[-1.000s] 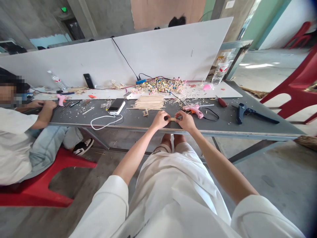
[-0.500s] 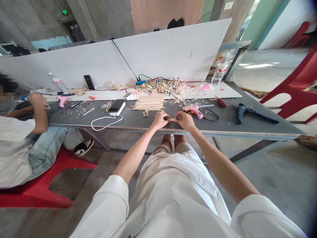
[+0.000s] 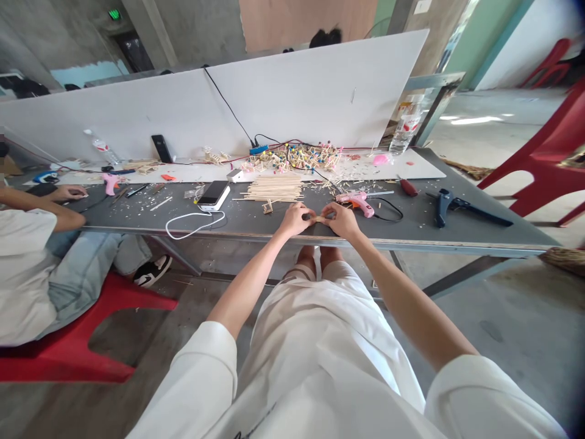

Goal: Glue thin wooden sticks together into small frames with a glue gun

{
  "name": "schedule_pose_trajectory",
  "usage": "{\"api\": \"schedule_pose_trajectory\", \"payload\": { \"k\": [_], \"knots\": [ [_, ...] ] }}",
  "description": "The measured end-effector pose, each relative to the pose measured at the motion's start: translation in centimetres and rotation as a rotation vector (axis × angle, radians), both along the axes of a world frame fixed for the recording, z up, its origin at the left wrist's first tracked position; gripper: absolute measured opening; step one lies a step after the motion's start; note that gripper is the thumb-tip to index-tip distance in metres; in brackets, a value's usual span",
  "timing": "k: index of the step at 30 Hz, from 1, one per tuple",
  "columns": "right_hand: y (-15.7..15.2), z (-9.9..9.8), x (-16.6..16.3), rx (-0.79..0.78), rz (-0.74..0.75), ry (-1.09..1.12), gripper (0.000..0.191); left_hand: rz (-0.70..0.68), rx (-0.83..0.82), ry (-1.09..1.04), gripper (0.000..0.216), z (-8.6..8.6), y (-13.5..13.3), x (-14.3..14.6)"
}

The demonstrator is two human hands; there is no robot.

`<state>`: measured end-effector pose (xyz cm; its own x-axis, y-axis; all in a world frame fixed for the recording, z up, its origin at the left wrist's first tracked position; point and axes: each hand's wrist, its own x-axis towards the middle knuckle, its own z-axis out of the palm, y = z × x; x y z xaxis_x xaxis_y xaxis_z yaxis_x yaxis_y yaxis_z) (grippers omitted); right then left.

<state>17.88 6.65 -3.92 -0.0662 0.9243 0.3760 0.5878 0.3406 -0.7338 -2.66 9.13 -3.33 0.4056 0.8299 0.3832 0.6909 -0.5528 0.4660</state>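
From the head view: both hands meet at the near edge of the grey worktop [image 3: 256, 224]. The left hand [image 3: 295, 220] and the right hand [image 3: 342, 221] pinch the two ends of a small wooden stick piece [image 3: 319, 218], fingers closed narrow on it, holding it just above the worktop surface. It looks like one small part in the making, only a short bundle so far, too small to tell its joints.

Just behind the hands lies a neat stack of bare sticks [image 3: 273, 188], plenty unused, so I judge much work is left. A pink glue gun [image 3: 356, 203] rests just beside the right hand. Further back a heap of finished stick figures with coloured tips [image 3: 297, 157] suggests many pieces are done.

At the left, another person's hand [image 3: 68, 192] rests on the worktop.
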Motion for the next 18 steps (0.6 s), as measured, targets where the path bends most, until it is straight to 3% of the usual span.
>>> {"api": "schedule_pose_trajectory", "payload": {
  "k": [9, 18],
  "knots": [
    [1.2, -0.2, 0.4, -0.036, 0.087, 0.077, 0.024, -0.029, 0.032, 0.085, 0.026, -0.2, -0.1, -0.2],
    [0.4, -0.3, 0.4, 0.031, 0.062, -0.019, 0.022, -0.02, 0.041, 0.14, 0.028, -0.7, 0.3, -0.1]
  ]
}}
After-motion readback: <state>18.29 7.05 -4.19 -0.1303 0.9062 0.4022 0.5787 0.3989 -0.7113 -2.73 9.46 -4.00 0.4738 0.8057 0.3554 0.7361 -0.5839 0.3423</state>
